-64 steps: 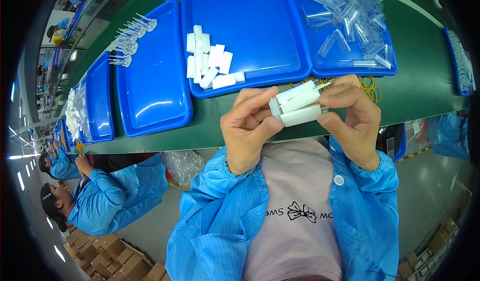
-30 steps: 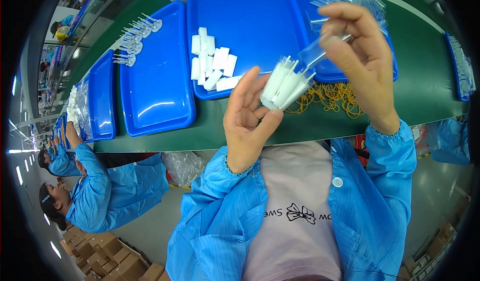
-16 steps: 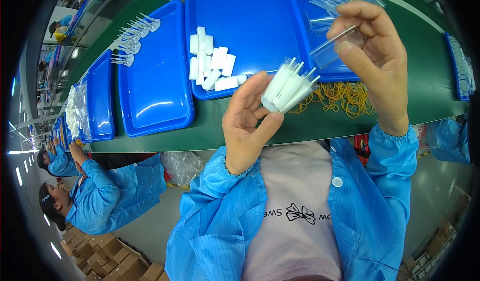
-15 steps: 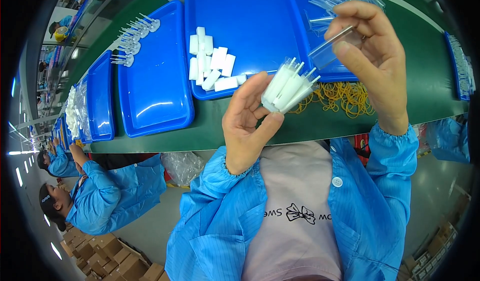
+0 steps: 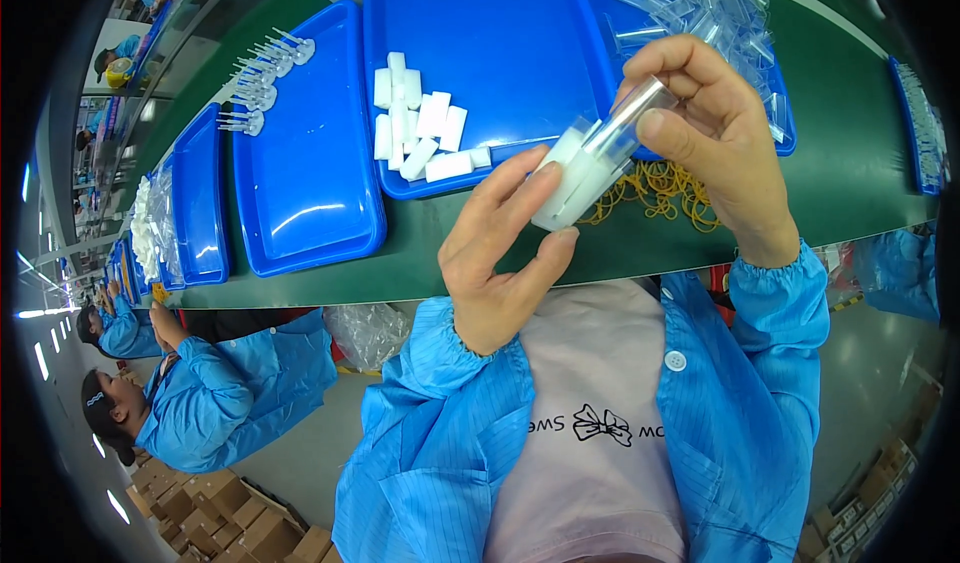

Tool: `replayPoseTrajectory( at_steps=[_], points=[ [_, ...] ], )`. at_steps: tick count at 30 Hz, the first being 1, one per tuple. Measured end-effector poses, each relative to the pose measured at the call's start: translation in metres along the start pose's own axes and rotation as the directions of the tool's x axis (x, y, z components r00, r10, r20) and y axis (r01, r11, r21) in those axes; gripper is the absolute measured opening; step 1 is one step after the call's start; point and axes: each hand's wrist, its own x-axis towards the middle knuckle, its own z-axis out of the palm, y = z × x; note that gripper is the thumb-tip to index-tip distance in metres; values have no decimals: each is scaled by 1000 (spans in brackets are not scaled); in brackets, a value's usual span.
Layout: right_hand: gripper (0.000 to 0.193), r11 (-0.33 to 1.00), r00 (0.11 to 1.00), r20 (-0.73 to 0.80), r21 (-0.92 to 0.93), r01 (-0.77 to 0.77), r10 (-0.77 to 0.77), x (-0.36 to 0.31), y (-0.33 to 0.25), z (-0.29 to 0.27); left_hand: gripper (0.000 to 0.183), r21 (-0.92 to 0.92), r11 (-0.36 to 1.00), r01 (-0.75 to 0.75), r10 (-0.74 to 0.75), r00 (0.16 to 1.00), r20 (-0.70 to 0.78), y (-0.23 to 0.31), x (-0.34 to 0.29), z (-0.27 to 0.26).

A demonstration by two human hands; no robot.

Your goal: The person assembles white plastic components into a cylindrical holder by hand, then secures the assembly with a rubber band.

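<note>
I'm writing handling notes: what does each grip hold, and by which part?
The left grip holds a white assembly by its left side, near the lower end. The right grip pinches a clear plastic piece by its upper end.

A bundle (image 5: 577, 189) sits in the left hand (image 5: 495, 275), with a sleeve (image 5: 630, 123) from the right hand (image 5: 735, 158) at its far end. Bands (image 5: 655, 189) lie beneath them, between the hands, on the counter (image 5: 840, 153). Beyond the left hand, blocks (image 5: 432, 115) fill the near left corner of the middle tray (image 5: 490, 53). Behind the right hand, loose pieces (image 5: 725, 23) lie in the right tray (image 5: 788, 143). Left of both hands, stemmed parts (image 5: 262, 81) line the left tray's (image 5: 310, 173) far left side.
</note>
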Motion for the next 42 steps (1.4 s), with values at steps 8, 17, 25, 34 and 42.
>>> replayPoseTrajectory(
  at_steps=[8, 17, 25, 34, 42],
  points=[
    [44, 961, 986, 78, -224, 159, -145, -3, -5, -11, 49, 135, 990, -37, 30, 998, 57, 0, 5, -1],
    [31, 970, 984, 14, -171, 175, -175, -5, -5, -6, 42, -160, 984, 84, -109, 983, -151, 11, 6, 15],
    [32, 995, 994, -39, -1, 100, -100, -13, 1, -1, 38, 144, 985, -98, 115, 987, -112, 10, 16, 11],
    [34, 995, 989, -106, -13, 100, -101, -16, 1, 5, 32, 155, 984, -86, 99, 992, -78, 9, 24, 6],
    [25, 948, 975, -112, -279, 152, -190, -18, -5, 0, 61, 10, 1000, 26, -25, 996, -80, 3, 24, 6]
  ],
)
